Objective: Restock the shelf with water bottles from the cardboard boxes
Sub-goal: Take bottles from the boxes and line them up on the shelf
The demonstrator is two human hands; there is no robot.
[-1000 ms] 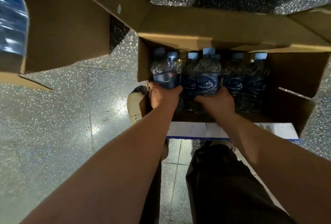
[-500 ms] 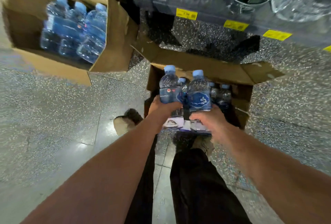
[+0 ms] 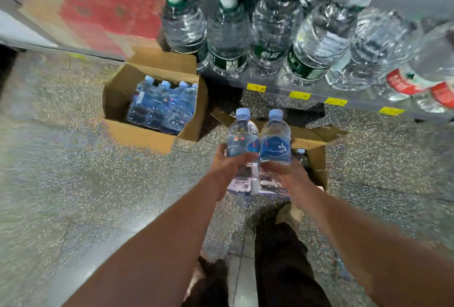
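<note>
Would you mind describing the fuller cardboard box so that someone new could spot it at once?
Start at the shelf lined with large clear bottles and look down to the speckled floor on its left. The open box there is packed with blue-capped bottles, unlike the nearly empty box behind the two bottles held in the hands.

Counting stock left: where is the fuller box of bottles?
In the head view the fuller box sits on the floor, left of the held bottles, just below the shelf edge.
</note>
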